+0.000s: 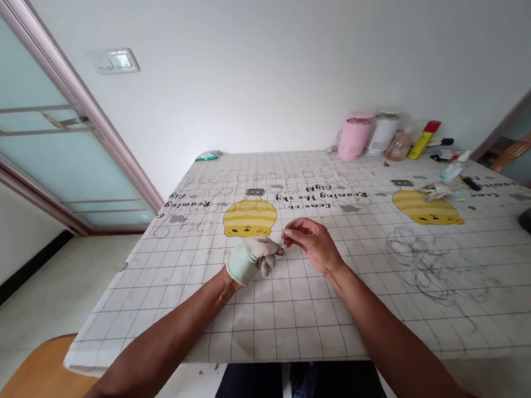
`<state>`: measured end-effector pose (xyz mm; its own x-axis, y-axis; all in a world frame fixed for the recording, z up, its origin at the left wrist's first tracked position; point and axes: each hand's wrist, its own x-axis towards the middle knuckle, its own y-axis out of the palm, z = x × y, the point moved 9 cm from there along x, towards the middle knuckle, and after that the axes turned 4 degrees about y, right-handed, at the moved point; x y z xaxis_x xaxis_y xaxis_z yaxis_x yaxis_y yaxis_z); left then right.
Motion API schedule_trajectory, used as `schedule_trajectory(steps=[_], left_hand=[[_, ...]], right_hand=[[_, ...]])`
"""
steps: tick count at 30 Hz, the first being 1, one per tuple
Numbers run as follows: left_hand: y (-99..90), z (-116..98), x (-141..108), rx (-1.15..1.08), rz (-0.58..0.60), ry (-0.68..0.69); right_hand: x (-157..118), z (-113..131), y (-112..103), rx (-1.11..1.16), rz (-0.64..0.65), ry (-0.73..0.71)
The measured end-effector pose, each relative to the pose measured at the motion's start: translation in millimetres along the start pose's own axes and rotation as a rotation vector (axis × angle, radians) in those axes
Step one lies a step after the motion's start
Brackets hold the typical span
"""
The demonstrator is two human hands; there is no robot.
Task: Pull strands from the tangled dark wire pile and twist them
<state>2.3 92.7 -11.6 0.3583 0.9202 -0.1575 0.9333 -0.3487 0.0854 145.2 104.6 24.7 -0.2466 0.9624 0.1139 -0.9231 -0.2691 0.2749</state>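
Pinching something indistinct, fingers (292, 233) of left hand (255, 259) and right hand (316, 244) nearly meet; peach-tinted bottle (398, 146) has unclear contents.

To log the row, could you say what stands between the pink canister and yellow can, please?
The head view shows a white canister and an amber bottle there.

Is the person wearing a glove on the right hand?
No, the right hand is bare, while the left hand wears a pale glove.
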Motion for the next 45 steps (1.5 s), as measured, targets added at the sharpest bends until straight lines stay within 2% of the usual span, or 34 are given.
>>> schedule_trajectory(steps=[3,10,14,16,18,20,23,30,37,42,45], left_hand=[[-0.7,-1,-2,-0.005,-0.038,-0.022],[-0.4,-1,-3,0.008,-0.015,-0.07],[-6.2,-4,-2,0.007,-0.13,-0.068],[-12.3,-8,-2,0.009,-0.235,-0.051],[-17.2,-15,-2,0.007,-0.313,-0.008],[-19.4,-19,-2,0.006,-0.34,0.015],[-20.4,-18,-1,-0.008,-0.341,0.017],[-23.3,-7,7,0.003,-0.338,0.009],[-24.5,-2,11,0.032,-0.31,0.033],[-23.2,-10,4,0.052,-0.287,0.049],[-36.6,-20,-1,0.032,-0.358,0.138]], right_hand=[[1,1,-6,-0.004,-0.041,-0.018],[3,-5,-25,0.01,-0.151,0.015],[2,-2,-42,-0.027,-0.246,0.017],[0,-1,-38,-0.118,-0.22,0.024],[-3,-4,-23,-0.244,-0.121,0.053],[-7,-8,-5,-0.349,-0.015,0.076],[-11,-11,8,-0.389,0.04,0.079],[-10,-19,1,-0.456,0.017,0.085],[-12,-25,11,-0.561,0.025,0.085],[-12,-24,4,-0.584,-0.008,0.097],[-9,-20,-4,-0.594,-0.036,0.081]])
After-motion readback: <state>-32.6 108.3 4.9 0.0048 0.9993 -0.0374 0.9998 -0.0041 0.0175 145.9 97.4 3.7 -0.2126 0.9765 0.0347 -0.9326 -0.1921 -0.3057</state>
